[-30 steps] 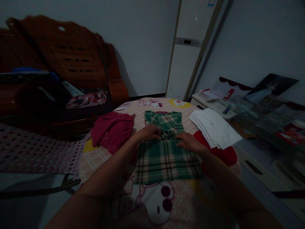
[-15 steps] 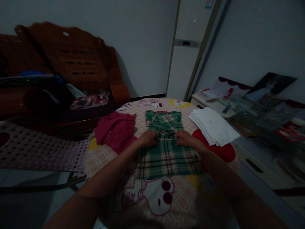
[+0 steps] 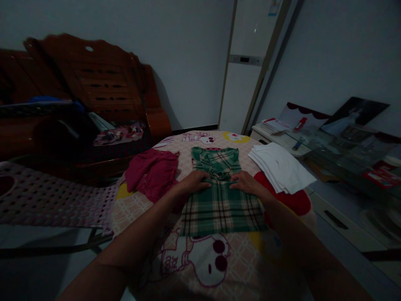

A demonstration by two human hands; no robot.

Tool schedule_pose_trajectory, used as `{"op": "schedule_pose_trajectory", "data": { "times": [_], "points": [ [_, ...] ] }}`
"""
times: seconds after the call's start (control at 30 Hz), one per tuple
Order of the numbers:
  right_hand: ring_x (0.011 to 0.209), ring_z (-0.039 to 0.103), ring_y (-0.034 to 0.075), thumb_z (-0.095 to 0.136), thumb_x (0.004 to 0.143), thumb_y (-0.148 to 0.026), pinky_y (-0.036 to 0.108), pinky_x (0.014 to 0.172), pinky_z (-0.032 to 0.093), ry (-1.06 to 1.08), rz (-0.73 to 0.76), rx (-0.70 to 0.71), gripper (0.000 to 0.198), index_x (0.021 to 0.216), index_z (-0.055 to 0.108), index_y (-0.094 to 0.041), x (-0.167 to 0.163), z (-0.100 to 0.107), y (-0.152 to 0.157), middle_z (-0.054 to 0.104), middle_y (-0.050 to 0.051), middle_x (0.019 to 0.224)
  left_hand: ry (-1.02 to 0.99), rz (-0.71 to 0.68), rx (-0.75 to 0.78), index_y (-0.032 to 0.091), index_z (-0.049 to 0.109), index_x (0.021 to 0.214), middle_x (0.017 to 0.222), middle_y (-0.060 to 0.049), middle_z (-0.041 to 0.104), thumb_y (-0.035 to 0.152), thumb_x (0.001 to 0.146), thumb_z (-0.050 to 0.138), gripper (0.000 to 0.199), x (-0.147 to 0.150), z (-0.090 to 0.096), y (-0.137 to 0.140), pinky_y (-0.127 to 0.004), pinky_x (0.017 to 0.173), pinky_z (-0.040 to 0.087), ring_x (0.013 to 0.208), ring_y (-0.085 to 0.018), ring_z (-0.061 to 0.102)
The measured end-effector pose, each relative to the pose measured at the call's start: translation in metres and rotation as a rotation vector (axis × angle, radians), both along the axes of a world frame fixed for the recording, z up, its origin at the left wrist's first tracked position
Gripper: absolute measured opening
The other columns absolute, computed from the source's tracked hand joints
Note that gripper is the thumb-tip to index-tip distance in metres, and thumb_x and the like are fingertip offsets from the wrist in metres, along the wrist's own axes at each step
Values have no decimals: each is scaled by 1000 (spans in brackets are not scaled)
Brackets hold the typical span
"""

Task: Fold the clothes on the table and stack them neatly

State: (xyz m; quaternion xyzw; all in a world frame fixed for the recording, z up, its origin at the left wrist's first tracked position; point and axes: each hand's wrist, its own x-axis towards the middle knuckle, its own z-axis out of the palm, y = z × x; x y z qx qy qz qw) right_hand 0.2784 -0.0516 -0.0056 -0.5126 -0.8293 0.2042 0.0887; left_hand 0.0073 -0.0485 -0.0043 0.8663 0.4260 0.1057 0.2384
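Note:
A green plaid child's dress (image 3: 222, 205) lies flat on the round table, its ruffled collar end away from me and its wide skirt toward me. My left hand (image 3: 196, 181) rests on its left side at the gathered waist, fingers stretched out and parted. On the opposite side of the waist, my right hand (image 3: 244, 182) lies with fingers apart too. A small tied bow (image 3: 220, 174) shows between both hands. Left of the dress is a crumpled magenta garment (image 3: 153, 172) with buttons. To the right sits a folded white cloth (image 3: 280, 167).
A patterned cloth (image 3: 244, 255) with cartoon dogs covers the table. A woven chair (image 3: 62, 196) stands at the left, before a wooden sofa (image 3: 103, 83). At the right is a glass-topped cabinet (image 3: 332, 146) holding papers and a picture.
My fingers have loosened from the waist fabric, going from a pinch to stretched out. Both hands stay at nearly the same spot. The view has tilted slightly.

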Motion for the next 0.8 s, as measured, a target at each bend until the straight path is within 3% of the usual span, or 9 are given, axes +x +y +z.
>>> {"op": "schedule_pose_trajectory", "data": {
  "times": [0.17,0.37,0.57,0.8],
  "points": [
    [88,67,21,74,81,-24,28,78,45,-19,-61,165,12,91,76,-19,7,27,23,75,5,90,8,57,172,18,69,91,87,-3,71,33,88,60,18,-2,30,30,-27,78,46,85,-20,64],
    [106,64,26,68,87,-26,32,85,45,-240,-139,361,19,104,75,-21,-5,64,69,74,9,109,183,190,386,21,72,110,106,-6,74,31,90,59,26,4,55,86,-30,89,46,102,-24,65],
    [112,63,30,60,93,-28,35,87,44,-445,-128,420,25,111,73,-18,-26,70,106,72,14,117,309,283,388,24,72,115,113,-6,74,31,90,60,29,6,45,127,-29,87,48,106,-24,65],
    [113,64,32,50,96,-23,36,89,45,-540,-94,409,31,117,71,-15,-37,41,132,72,20,115,345,326,357,25,73,112,113,-7,73,30,90,61,25,7,25,150,-30,87,48,108,-26,64]
  ]
}}
